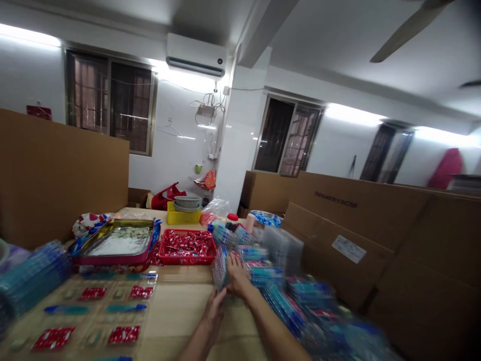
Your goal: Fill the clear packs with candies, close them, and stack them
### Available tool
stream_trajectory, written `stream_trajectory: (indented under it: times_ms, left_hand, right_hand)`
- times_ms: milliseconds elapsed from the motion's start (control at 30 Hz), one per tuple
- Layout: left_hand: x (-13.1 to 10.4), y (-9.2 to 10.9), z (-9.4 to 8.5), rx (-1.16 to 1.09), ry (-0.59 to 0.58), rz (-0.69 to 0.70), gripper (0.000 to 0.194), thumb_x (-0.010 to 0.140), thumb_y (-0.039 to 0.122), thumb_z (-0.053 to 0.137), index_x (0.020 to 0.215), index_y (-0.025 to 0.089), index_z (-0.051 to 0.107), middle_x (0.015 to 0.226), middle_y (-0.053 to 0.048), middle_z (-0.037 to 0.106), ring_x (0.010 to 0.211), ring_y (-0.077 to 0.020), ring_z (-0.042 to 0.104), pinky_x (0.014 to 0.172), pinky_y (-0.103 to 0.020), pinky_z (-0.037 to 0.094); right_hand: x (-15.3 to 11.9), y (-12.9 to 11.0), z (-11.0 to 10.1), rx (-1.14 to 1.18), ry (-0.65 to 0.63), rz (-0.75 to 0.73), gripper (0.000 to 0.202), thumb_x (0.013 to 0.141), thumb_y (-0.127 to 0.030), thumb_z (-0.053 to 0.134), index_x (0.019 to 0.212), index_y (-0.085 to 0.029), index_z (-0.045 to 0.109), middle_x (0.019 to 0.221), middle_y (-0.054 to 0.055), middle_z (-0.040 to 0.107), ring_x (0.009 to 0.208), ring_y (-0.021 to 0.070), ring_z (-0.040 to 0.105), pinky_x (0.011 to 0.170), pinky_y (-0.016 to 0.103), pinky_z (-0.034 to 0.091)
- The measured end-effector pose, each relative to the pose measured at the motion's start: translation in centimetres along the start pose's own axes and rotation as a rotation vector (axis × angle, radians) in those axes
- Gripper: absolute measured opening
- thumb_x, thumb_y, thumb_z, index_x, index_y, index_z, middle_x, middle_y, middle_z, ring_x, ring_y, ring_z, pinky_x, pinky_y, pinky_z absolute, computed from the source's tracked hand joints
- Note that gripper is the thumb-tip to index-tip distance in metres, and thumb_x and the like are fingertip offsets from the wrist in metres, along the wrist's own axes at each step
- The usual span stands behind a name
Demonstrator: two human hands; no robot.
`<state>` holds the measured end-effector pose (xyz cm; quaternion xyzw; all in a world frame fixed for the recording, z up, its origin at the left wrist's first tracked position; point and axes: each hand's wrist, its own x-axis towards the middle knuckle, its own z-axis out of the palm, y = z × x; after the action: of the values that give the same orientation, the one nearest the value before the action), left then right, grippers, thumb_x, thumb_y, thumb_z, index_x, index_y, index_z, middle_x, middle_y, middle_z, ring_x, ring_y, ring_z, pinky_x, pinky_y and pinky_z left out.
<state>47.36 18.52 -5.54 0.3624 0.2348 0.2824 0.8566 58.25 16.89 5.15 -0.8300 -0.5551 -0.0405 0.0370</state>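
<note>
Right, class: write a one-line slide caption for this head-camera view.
Both hands, left hand and right hand, grip a stack of clear blister packs on a wooden table beside a red basket.

Two bare forearms are seen, ending in the left hand and the right hand. No sleeve is seen on either arm. No ring or watch can be made out, though the picture is blurred.
</note>
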Motion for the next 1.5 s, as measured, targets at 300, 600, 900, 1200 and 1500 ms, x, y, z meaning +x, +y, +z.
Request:
stream_trajectory:
  times_ms: [300,600,900,1200,1500]
  left_hand:
    - [-9.0,5.7,-0.2,0.484,0.007,-0.056,0.098,0.060,0.072,0.051,0.137,0.016,0.029,0.146,-0.020,0.031,0.133,-0.0361,0.031,0.101,-0.048,0.032]
    - [-32.5,16.7,-14.1,1.350,0.076,0.090,0.081,0.059,0.060,0.069,0.125,0.017,0.050,0.138,-0.016,0.046,0.131,-0.0382,0.033,0.109,-0.049,0.021]
    - [-48.6,16.7,-21.5,2.033,0.042,-0.043,0.114,0.058,0.075,0.058,0.145,0.018,0.011,0.151,-0.021,0.018,0.138,-0.0436,0.007,0.105,-0.066,-0.002]
    - [-50.7,15.5,-25.8,1.973,-0.049,0.069,0.107,0.065,0.071,0.057,0.146,0.022,0.006,0.152,-0.019,0.012,0.139,-0.0404,0.006,0.106,-0.065,-0.005]
    - [-51.5,15.3,-26.8,1.943,-0.098,0.112,0.119,0.058,0.078,0.057,0.146,0.019,0.004,0.152,-0.024,0.007,0.138,-0.0437,0.002,0.104,-0.067,-0.003]
  right_hand:
    - [-2.2,-1.1,-0.7,-0.031,0.126,0.026,0.097,0.064,-0.039,0.069,0.144,-0.012,0.020,0.150,0.022,0.018,0.139,0.0351,0.014,0.106,0.052,0.019]
    - [-17.1,-12.1,3.5,0.395,0.394,-0.311,0.078,0.082,-0.061,0.039,0.142,-0.016,0.018,0.150,0.022,0.017,0.139,0.0359,0.015,0.104,0.061,0.020]
    - [-31.9,-28.4,4.0,0.423,-0.280,-0.806,0.102,0.068,-0.066,0.059,0.147,-0.018,0.015,0.154,0.018,0.006,0.139,0.0415,0.001,0.107,0.064,0.003]
    - [-33.6,-30.4,5.9,0.364,-0.394,-0.880,0.098,0.070,-0.068,0.055,0.146,-0.019,0.018,0.153,0.018,0.010,0.139,0.0426,0.005,0.107,0.066,-0.004]
    - [-33.7,-30.5,6.0,0.312,-0.430,-0.762,0.112,0.057,-0.069,0.064,0.147,-0.021,0.017,0.152,0.019,0.017,0.136,0.0462,0.014,0.106,0.062,0.010]
